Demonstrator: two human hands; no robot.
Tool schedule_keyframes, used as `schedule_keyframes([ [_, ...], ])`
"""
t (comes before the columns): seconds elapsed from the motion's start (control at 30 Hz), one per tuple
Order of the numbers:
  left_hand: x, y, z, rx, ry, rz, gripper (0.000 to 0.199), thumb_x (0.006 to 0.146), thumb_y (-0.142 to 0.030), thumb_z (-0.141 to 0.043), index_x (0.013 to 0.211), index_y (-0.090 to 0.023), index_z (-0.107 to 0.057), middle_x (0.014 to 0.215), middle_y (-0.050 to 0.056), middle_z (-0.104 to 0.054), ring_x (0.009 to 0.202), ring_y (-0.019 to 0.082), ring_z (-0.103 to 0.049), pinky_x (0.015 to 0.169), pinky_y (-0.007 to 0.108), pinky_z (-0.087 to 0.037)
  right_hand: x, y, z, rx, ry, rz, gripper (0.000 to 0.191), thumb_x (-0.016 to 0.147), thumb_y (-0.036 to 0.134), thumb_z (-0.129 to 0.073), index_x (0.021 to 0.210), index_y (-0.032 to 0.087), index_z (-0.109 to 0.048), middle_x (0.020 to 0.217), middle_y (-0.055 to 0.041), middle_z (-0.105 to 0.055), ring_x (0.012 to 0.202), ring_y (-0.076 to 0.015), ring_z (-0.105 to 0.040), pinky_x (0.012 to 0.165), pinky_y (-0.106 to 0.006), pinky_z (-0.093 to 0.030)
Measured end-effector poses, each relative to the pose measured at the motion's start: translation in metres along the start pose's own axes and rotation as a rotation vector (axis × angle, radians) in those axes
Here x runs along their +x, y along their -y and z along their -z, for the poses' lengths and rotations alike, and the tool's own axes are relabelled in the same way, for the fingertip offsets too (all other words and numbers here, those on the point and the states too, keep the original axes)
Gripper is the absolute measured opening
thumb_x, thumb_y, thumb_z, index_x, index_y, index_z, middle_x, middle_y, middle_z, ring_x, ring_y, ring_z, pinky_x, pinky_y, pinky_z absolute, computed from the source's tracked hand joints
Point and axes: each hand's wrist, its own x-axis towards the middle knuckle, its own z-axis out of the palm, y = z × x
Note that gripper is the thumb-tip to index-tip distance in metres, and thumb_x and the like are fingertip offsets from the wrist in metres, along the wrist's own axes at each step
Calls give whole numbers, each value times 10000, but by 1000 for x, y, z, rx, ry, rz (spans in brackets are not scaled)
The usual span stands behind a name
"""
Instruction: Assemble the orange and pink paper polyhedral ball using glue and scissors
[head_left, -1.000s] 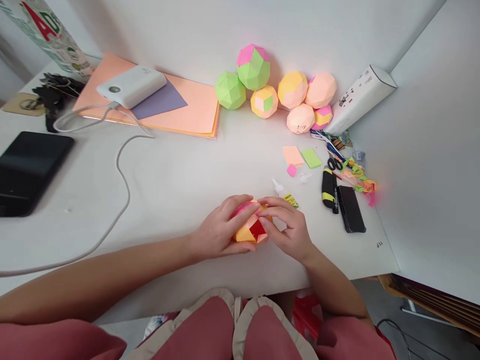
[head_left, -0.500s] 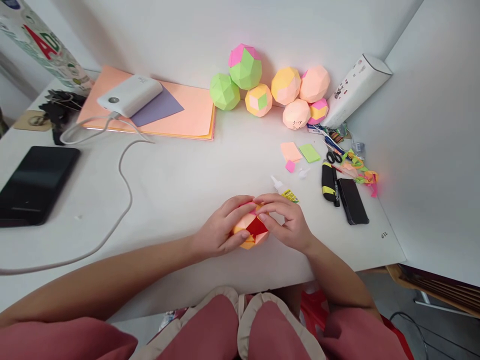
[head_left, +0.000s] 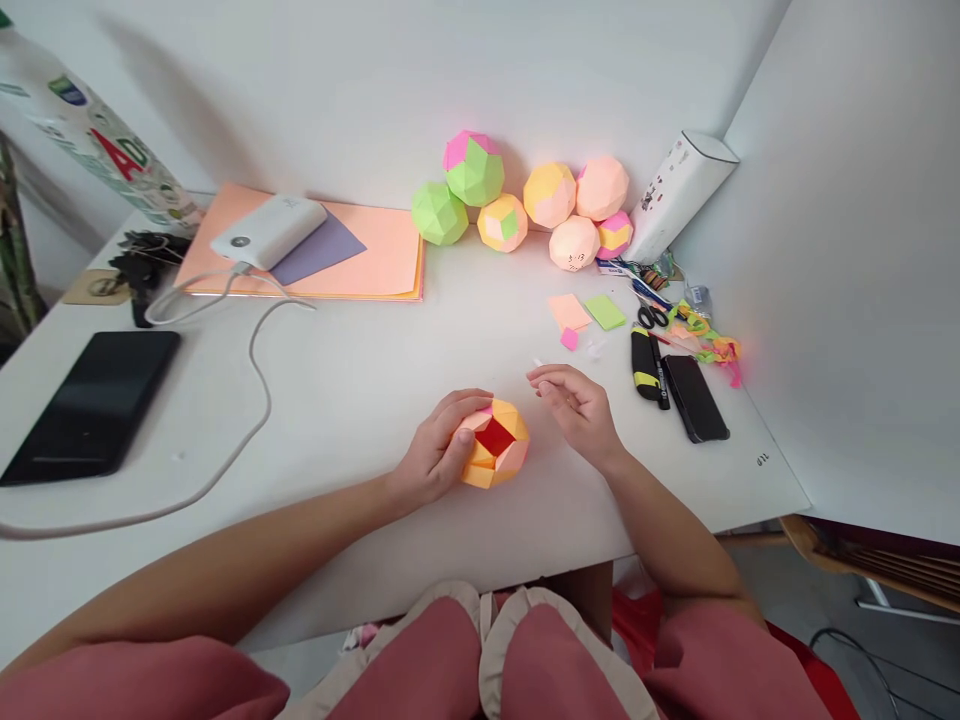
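Note:
A paper ball [head_left: 511, 462] of folded orange, peach and pink faces rests near the front of the table. A four-sided gap in its upper side shows a red inside. My left hand [head_left: 439, 450] is wrapped round the ball's left side, thumb near the gap. To the right of the ball, and apart from it, my right hand [head_left: 577, 410] is held with loosely bent fingers and nothing visible in them. Just beyond its fingertips the white tip of a glue bottle [head_left: 537, 362] shows; the hand hides the bottle's body.
Several finished paper balls [head_left: 475, 172] stand along the wall. Paper pieces [head_left: 604, 312], scissors [head_left: 652, 317], a cutter [head_left: 643, 365] and a phone [head_left: 696, 398] lie at right. At left are a tablet [head_left: 90, 405], a cable [head_left: 259, 400] and a power bank [head_left: 268, 232] on paper sheets [head_left: 390, 250].
My right hand has left the ball and moved right, over the glue bottle. My left hand keeps the ball, its gap now turned further upward. The camera view has shifted slightly.

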Motion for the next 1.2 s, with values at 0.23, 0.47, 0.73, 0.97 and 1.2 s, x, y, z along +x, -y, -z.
schedule_keyframes([
  [0.23,1,-1,-1,-3,-30,25,367,1055,-386,-310,1272,-197,-538,1242,136,-599,1133,222,-594,952,394,-533,-8,6,-4,-194,204,474,425,891,512,-587,1209,234,-537,1384,-164,-511,1317,-292,-506,1030,-518,-508],
  [0.47,2,-4,-2,-3,-9,45,358,1053,-376,-320,1276,-190,-529,1251,142,-593,1145,223,-593,977,415,-531,-22,8,-17,-405,310,562,275,863,399,-655,1034,209,-555,1556,-164,-286,1431,-332,-357,1064,-552,-463],
  [0.73,1,-4,-3,13,23,4,365,1050,-385,-324,1297,-187,-506,1274,153,-568,1179,238,-572,979,441,-534,-23,15,-16,-309,353,469,61,862,251,-639,867,204,-601,1606,-97,-257,1453,-307,-345,1100,-528,-443],
  [0.97,2,-4,-3,13,26,-49,340,1052,-355,-329,1304,-191,-488,1250,150,-563,1155,230,-572,963,440,-542,-22,19,-16,-361,391,461,143,858,265,-629,976,189,-607,1618,-143,-225,1457,-328,-335,1093,-535,-454],
  [1.2,3,-4,-4,18,49,-105,353,1048,-359,-339,1330,-190,-468,1297,164,-540,1193,249,-566,978,461,-540,-17,31,-12,-437,499,491,154,844,211,-627,698,170,-600,1660,-39,-192,1488,-363,-264,1177,-560,-348],
])
